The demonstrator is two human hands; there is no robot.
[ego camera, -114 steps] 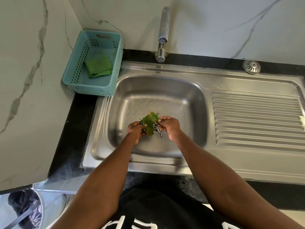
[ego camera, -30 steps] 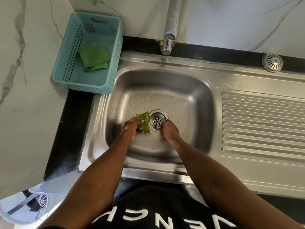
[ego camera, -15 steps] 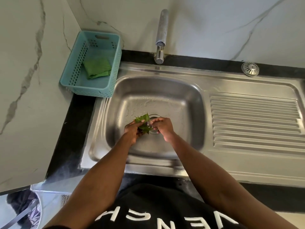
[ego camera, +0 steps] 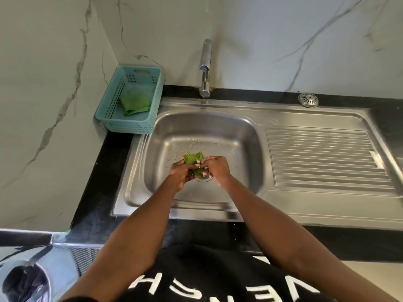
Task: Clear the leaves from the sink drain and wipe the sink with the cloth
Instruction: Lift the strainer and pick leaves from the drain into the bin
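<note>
Head view: both hands' grips, left hand (ego camera: 180, 172) and right hand (ego camera: 217, 168), clamp the crumpled green leaves (ego camera: 194, 159) over the round steel drain (ego camera: 205, 178), folded green cloth (ego camera: 135, 103) lying at ten o'clock, nearer the left hand.

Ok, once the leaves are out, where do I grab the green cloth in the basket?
Probably from above, pinching the raised folded middle of the green cloth. It lies flat and folded on the floor of the teal basket, whose walls block any side approach. Both hands are busy: left hand and right hand hold the leaves.
</note>
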